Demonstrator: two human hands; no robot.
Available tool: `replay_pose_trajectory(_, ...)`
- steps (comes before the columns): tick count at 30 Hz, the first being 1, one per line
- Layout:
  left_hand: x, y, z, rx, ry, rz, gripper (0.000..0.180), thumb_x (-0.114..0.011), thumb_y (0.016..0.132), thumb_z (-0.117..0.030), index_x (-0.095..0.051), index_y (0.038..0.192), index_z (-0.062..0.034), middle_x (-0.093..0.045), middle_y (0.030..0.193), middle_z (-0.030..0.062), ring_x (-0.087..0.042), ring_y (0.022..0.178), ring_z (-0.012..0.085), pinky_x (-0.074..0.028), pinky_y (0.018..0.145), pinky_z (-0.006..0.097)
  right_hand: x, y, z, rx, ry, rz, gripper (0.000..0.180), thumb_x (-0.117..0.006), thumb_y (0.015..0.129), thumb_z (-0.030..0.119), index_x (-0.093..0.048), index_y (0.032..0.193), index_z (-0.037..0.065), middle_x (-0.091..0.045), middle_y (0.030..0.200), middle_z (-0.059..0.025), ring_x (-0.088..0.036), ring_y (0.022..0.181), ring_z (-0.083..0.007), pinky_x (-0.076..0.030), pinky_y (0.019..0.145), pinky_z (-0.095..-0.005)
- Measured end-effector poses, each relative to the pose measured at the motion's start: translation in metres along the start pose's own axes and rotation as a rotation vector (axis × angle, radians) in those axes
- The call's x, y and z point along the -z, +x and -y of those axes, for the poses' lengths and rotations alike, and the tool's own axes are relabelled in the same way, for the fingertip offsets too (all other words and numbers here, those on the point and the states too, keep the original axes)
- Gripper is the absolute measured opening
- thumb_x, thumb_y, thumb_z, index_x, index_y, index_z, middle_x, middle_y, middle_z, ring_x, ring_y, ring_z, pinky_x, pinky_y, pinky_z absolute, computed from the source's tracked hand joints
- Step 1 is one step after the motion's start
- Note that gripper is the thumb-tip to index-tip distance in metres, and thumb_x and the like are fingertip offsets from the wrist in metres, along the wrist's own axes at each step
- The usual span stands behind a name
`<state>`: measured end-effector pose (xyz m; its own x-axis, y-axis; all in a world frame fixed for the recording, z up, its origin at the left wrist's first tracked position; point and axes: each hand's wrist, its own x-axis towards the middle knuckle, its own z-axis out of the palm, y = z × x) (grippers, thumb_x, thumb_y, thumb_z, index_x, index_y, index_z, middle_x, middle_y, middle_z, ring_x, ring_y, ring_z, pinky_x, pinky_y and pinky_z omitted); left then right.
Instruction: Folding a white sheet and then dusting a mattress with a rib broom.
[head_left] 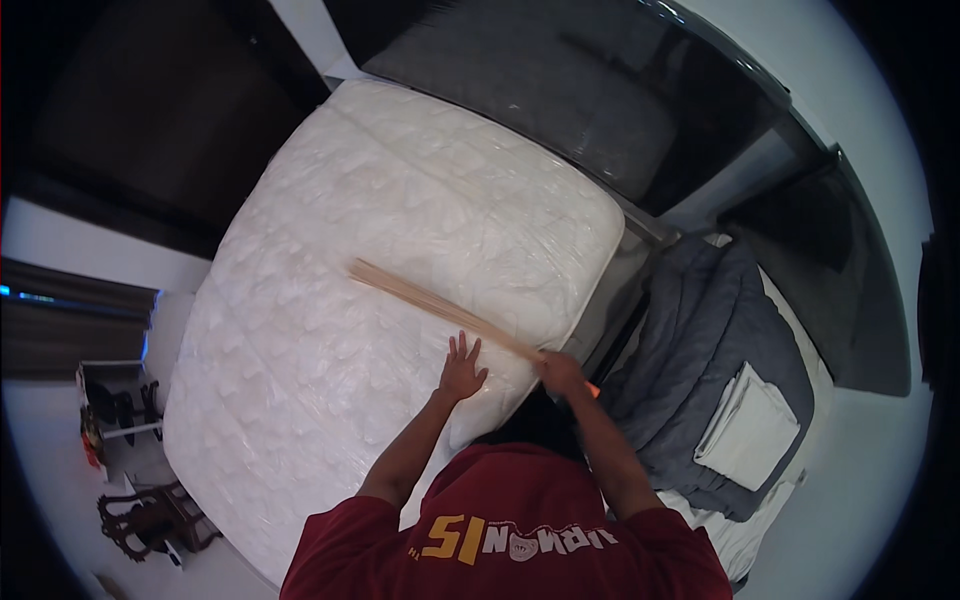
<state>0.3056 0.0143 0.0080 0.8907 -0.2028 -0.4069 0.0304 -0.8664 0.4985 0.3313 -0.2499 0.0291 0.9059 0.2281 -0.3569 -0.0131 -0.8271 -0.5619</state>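
A large white quilted mattress (pixel 300 300), wrapped in shiny clear plastic, fills the middle of the view. My right hand (pixel 562 374) is closed round the handle end of a stick broom (pixel 430 302), a bundle of thin tan sticks. An orange piece shows just past that hand. The broom's sticks reach out to the left, low over or on the mattress; I cannot tell whether they touch it. Near the mattress's right edge, my left hand (pixel 463 370) rests with its fingers spread, holding nothing.
A dark headboard (pixel 560 90) stands behind the mattress. Right of it, a second bed carries a rumpled dark grey comforter (pixel 690 330) and a folded white cloth (pixel 750 425). Dark wooden chairs (pixel 155 515) stand at lower left, below a dark curtain (pixel 75 325).
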Motion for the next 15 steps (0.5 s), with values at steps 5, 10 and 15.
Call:
replay_pose_trajectory(5, 0.017, -0.064, 0.009, 0.129, 0.135, -0.016, 0.090, -0.067, 0.075, -0.042, -0.015, 0.148, -0.0270, 0.005, 0.153, 0.0195, 0.006, 0.139, 0.0432, -0.012, 0.095, 0.078, 0.017, 0.018, -0.064, -0.262, 0.058, -0.536, 0.035, -0.053, 0.089, 0.035, -0.063, 0.095, 0.001, -0.063, 0.079, -0.0234, -0.060, 0.081, -0.0442, -0.048, 0.069, -0.0493)
replay_pose_trajectory(10, -0.002, -0.119, 0.041, 0.446, -0.030, -0.045, 0.113, -0.067, 0.064, -0.067, -0.002, 0.148, -0.0294, 0.015, 0.152, 0.0198, 0.015, 0.137, 0.0456, -0.008, 0.089, 0.082, 0.029, -0.003, -0.016, -0.127, 0.029, -0.374, 0.037, -0.050, 0.090, 0.035, -0.060, 0.095, 0.000, -0.062, 0.080, -0.0250, -0.060, 0.078, -0.0447, -0.048, 0.067, -0.0520)
replay_pose_trajectory(15, -0.014, -0.115, 0.054, 0.502, -0.067, 0.011, 0.119, -0.063, 0.060, -0.075, 0.003, 0.148, -0.0302, 0.019, 0.151, 0.0192, 0.020, 0.136, 0.0464, -0.003, 0.083, 0.084, -0.031, -0.041, 0.057, 0.142, 0.031, 0.015, 0.031, -0.051, 0.090, 0.035, -0.060, 0.094, 0.006, -0.063, 0.080, -0.0219, -0.062, 0.078, -0.0404, -0.049, 0.066, -0.0494)
